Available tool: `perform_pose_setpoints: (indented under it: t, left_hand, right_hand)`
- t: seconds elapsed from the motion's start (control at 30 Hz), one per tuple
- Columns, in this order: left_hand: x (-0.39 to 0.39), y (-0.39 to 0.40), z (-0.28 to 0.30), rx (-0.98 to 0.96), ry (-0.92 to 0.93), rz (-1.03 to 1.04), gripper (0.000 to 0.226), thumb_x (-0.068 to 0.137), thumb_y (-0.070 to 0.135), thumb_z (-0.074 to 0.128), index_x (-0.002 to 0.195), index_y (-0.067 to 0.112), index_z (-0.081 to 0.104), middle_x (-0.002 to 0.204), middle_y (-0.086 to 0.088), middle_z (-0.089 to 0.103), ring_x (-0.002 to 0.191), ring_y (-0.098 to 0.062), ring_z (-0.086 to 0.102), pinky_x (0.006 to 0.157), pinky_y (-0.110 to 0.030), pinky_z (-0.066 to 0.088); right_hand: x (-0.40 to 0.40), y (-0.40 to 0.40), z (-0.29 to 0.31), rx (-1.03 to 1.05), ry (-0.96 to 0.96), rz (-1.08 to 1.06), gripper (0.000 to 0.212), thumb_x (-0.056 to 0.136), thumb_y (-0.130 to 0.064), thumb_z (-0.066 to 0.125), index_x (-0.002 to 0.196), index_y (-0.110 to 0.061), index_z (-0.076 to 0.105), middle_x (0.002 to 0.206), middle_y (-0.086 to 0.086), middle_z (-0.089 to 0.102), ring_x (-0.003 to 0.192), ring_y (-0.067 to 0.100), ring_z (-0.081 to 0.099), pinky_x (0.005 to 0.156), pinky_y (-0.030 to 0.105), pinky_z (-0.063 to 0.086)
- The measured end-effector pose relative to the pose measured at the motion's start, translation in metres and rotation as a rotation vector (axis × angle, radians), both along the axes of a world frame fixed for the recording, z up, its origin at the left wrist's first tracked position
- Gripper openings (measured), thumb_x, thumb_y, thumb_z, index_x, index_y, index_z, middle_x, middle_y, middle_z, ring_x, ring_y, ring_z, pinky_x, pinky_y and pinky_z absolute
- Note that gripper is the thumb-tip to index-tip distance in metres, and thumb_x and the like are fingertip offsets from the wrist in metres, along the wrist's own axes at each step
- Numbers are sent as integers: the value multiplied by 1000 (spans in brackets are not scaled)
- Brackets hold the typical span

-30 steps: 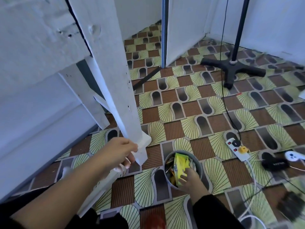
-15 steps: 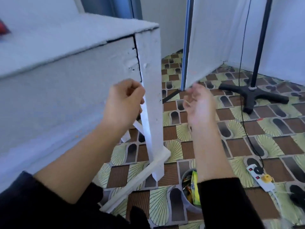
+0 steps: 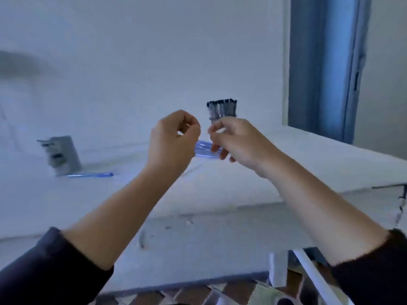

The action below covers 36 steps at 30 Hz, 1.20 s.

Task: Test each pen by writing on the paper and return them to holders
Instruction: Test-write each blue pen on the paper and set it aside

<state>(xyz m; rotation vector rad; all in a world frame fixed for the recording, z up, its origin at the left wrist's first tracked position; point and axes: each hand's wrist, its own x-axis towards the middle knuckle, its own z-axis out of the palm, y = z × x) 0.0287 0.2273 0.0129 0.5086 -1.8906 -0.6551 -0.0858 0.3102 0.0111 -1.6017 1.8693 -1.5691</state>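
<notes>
Both hands are raised over the white table [image 3: 308, 164], close together, not quite touching. Left hand [image 3: 171, 142]: fingers curled in, thumb against forefinger in a pinch; frame is too blurred to tell whether anything is in it. Right hand [image 3: 233, 139]: fingers curled, pinching something small and pale at the fingertips; cannot tell what it is. A bundle of blue pens [image 3: 206, 150] shows between and below the two hands, lying roughly flat; it sits behind the right hand's lower fingers, but contact versus resting on the table cannot be told. Far side of the table, just behind the right hand: a holder [image 3: 222, 119] standing upright, packed with dark-capped pens [image 3: 221, 107], caps up. Toward the table's left edge: a grey holder [image 3: 62, 155], blurred, apparently tilted. Just at its base lies a single blue pen [image 3: 90, 175], flat, pointing right. No paper can be made out on the table; the surface is white and smeared by motion. No legible writing, brand or label anywhere. Dark sleeves [image 3: 50, 269] are pushed up on both forearms. Patterned floor [image 3: 198, 293] is visible below the table's near edge.
</notes>
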Motion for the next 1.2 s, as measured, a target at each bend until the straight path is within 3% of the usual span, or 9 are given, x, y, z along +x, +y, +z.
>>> perform_pose_setpoints:
  t: [0.2,0.33,0.43,0.5,0.6,0.73,0.87,1.03,1.2]
  left_hand:
    - [47,-100,10,-11,-200,344,25,83,7,52,67,25,57,70,4,58,65,-24,58,58,-27,40]
    - [68,-167,5,-48,-642,610,25,83,2,43,81,20,59,94,-2,62,78,-22,58,67,-29,48]
    - [83,-204,-6,-69,-1073,798,28,86,-1,42,109,9,56,118,-11,52,108,-29,54,87,-35,49]
    - [93,-223,-15,-57,-1206,890,31,91,3,43,121,9,49,125,-10,45,118,-30,45,90,-37,44]
    - [102,-248,-26,-27,-1247,966,35,91,5,47,124,13,49,125,-7,47,118,-28,43,88,-37,42]
    - [102,-263,-37,-26,-1172,1019,29,89,4,54,116,14,55,119,-8,58,113,-27,49,87,-36,41]
    - [110,-274,-41,-20,-1077,1004,28,87,2,51,110,17,61,108,-6,62,103,-25,54,85,-35,43]
    - [123,-273,-43,83,-1126,997,37,87,1,47,116,22,57,120,-8,54,116,-28,44,92,-40,34]
    - [118,-266,-41,-24,-1184,1011,35,86,1,50,116,18,57,114,-6,54,112,-26,40,94,-39,36]
  right_hand:
    - [14,-94,21,347,241,258,13,94,-29,51,103,-23,59,92,-3,65,75,13,55,68,27,40]
    - [12,-147,19,492,205,330,24,95,-35,49,112,-22,60,100,-1,65,81,14,55,70,27,39]
    - [9,-181,11,458,130,293,16,95,-32,51,100,-21,62,95,-1,63,79,15,51,66,26,36]
    - [7,-197,-1,379,88,237,19,94,-26,53,98,-11,64,92,3,61,78,15,48,64,26,34]
    - [2,-214,-22,303,117,220,20,89,-17,59,98,-1,66,90,14,64,83,15,50,72,28,38]
    - [2,-215,-32,457,327,273,21,85,-22,65,106,-17,68,97,-2,62,94,10,56,84,24,40]
    - [9,-209,-28,545,376,305,37,82,-31,67,118,-28,62,123,-7,58,116,11,51,100,26,36]
    - [13,-201,-25,596,398,318,49,81,-33,68,127,-31,55,134,-8,48,123,12,44,95,25,31]
    - [12,-203,-28,623,405,327,54,79,-34,68,130,-35,50,139,-8,43,123,13,41,97,27,30]
